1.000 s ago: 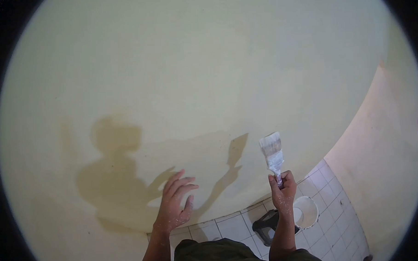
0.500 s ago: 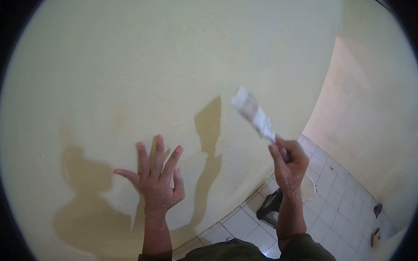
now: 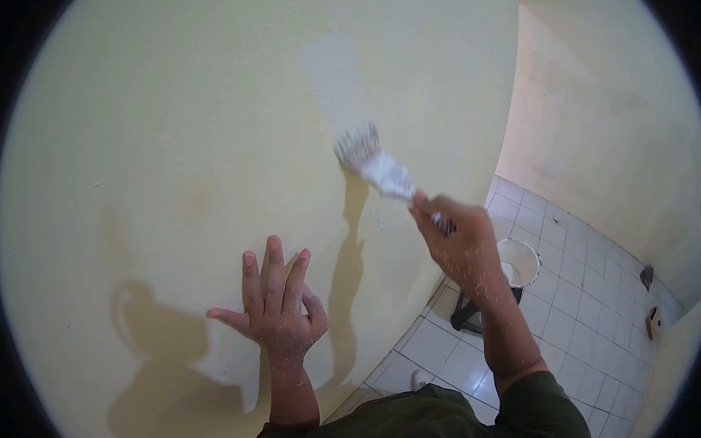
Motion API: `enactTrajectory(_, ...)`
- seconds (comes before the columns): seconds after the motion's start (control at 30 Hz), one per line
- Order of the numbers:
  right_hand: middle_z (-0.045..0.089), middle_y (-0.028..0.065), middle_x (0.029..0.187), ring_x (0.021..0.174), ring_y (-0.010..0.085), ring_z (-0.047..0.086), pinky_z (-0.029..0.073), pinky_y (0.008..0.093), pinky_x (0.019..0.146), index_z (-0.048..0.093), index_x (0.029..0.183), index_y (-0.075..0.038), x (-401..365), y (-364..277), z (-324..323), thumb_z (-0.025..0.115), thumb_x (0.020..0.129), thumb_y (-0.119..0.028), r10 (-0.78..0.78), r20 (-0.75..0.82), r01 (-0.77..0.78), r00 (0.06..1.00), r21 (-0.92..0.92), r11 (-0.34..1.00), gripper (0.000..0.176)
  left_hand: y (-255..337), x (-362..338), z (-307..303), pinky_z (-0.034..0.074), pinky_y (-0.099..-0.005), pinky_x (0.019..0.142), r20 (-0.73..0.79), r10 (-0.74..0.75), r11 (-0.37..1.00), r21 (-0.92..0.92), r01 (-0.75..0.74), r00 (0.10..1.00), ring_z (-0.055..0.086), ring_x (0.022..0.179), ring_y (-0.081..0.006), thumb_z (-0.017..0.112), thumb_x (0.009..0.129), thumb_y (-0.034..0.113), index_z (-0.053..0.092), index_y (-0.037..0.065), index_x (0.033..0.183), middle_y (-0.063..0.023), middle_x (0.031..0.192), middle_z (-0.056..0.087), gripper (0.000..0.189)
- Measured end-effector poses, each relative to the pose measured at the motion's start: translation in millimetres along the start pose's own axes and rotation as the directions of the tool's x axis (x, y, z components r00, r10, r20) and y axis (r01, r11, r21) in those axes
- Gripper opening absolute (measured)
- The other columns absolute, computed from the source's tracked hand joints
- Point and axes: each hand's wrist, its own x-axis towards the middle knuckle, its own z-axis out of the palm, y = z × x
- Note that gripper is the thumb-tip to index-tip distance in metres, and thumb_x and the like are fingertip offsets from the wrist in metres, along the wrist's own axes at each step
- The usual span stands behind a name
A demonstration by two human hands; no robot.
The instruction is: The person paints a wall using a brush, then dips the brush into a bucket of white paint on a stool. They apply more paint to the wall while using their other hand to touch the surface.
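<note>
My right hand [image 3: 463,242] is wrapped round the handle of a paintbrush [image 3: 387,175] smeared with white paint. The bristles press on the pale yellow-green wall [image 3: 208,108]. Above them runs a fresh whitish paint stroke [image 3: 334,73]. To the left, my left hand [image 3: 280,306] rests at the wall with its fingers spread and nothing in it. White specks of paint dot both hands and the right forearm.
A white bucket [image 3: 522,261] stands beyond my right forearm, by a dark stool [image 3: 468,314] partly hidden by that arm. White floor tiles [image 3: 554,308] stretch to the right-hand wall [image 3: 610,133]. Small brown objects [image 3: 654,322] lie at the far right.
The paintbrush has moved left from in front of the wall onto its surface. A whitish stroke now shows above the bristles. My left hand stays spread at the wall; the view has shifted slightly.
</note>
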Motion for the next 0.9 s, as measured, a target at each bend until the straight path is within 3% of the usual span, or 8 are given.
enactTrajectory(0.17, 0.065, 0.0188, 0.069, 0.065, 0.0396, 0.066, 0.050, 0.0448, 0.059, 0.073, 0.098, -0.008, -50, 32, 11, 0.071, 0.096, -0.026, 0.133, 0.204, -0.121, 0.970, -0.075, 0.990, 0.018, 3, 0, 3, -0.020, -0.0656, 0.121, -0.025, -0.027, 1.000, -0.006, 0.027, 0.999, 0.045, 0.148, -0.0279, 0.053, 0.081, 0.015, 0.072, 0.031, 0.124, 0.0006, 0.147, 0.063, 0.049)
enactTrajectory(0.37, 0.069, 0.0158, 0.073, 0.072, 0.0394, 0.069, 0.053, 0.0471, 0.066, 0.073, 0.095, -0.009, -55, 21, -17, 0.073, 0.092, -0.024, 0.174, 0.311, -0.104, 0.934, -0.228, 0.968, 0.016, 0, -3, 6, -0.021, -0.0647, 0.121, -0.053, -0.015, 1.000, -0.025, 0.013, 0.998, 0.045, 0.148, -0.0274, 0.053, 0.080, 0.015, 0.074, 0.032, 0.118, 0.0008, 0.146, 0.063, 0.047)
enactTrajectory(0.47, 0.068, 0.0167, 0.071, 0.070, 0.0397, 0.068, 0.052, 0.0478, 0.066, 0.073, 0.094, -0.008, -32, 4, -24, 0.072, 0.092, -0.024, 0.125, 0.260, -0.052, 0.957, -0.270, 0.961, 0.016, 1, -3, 5, -0.021, -0.0639, 0.122, -0.050, -0.005, 0.999, -0.035, 0.004, 0.999, 0.046, 0.148, -0.0270, 0.053, 0.079, 0.015, 0.075, 0.033, 0.113, 0.0010, 0.146, 0.063, 0.045)
enactTrajectory(0.53, 0.059, 0.0102, 0.062, 0.056, 0.0213, 0.056, 0.045, 0.0363, 0.057, 0.075, 0.092, -0.006, -7, -16, -26, 0.078, 0.091, -0.022, 0.087, 0.182, -0.030, 0.979, -0.294, 0.955, 0.016, 1, -2, 6, -0.020, -0.0638, 0.122, -0.049, -0.003, 0.999, -0.040, 0.001, 0.999, 0.046, 0.147, -0.0268, 0.053, 0.079, 0.015, 0.076, 0.033, 0.110, 0.0013, 0.145, 0.064, 0.043)
enactTrajectory(0.67, 0.055, -0.0012, 0.059, 0.054, 0.0034, 0.041, 0.030, 0.0265, 0.049, 0.078, 0.100, -0.004, 31, -55, -43, 0.078, 0.094, -0.016, -0.063, -0.085, 0.054, 0.994, -0.109, 0.993, 0.013, 2, -2, 4, -0.020, -0.0638, 0.122, -0.036, 0.002, 1.000, -0.017, -0.003, 0.999, 0.046, 0.147, -0.0264, 0.053, 0.079, 0.015, 0.076, 0.033, 0.105, 0.0017, 0.144, 0.065, 0.040)
enactTrajectory(0.8, 0.058, -0.0038, 0.061, 0.054, 0.0019, 0.038, 0.028, 0.0243, 0.049, 0.078, 0.103, -0.002, 57, -67, -47, 0.076, 0.097, -0.015, -0.223, -0.394, 0.255, 0.892, 0.030, 0.967, 0.015, 3, 1, 6, -0.019, -0.0639, 0.122, -0.054, 0.001, 1.000, -0.013, -0.002, 0.999, 0.046, 0.147, -0.0262, 0.053, 0.079, 0.015, 0.077, 0.032, 0.101, 0.0017, 0.143, 0.065, 0.037)
enactTrajectory(0.87, 0.057, -0.0043, 0.062, 0.055, 0.0015, 0.038, 0.027, 0.0235, 0.049, 0.078, 0.101, -0.002, 56, -69, -48, 0.075, 0.097, -0.015, -0.240, -0.404, 0.264, 0.883, 0.003, 0.965, 0.014, 2, -1, 5, -0.019, -0.0638, 0.122, -0.063, 0.004, 1.000, -0.002, -0.005, 0.998, 0.046, 0.147, -0.0264, 0.053, 0.080, 0.016, 0.077, 0.032, 0.100, 0.0014, 0.143, 0.065, 0.036)
enactTrajectory(0.9, 0.053, -0.0046, 0.061, 0.056, 0.0026, 0.037, 0.027, 0.0245, 0.049, 0.077, 0.098, -0.003, 50, -65, -45, 0.075, 0.097, -0.017, -0.187, -0.295, 0.193, 0.937, -0.008, 0.981, 0.014, 2, -5, 1, -0.019, -0.0638, 0.123, -0.047, 0.004, 1.000, -0.006, -0.004, 0.999, 0.047, 0.147, -0.0266, 0.053, 0.079, 0.015, 0.077, 0.032, 0.100, 0.0013, 0.143, 0.066, 0.036)
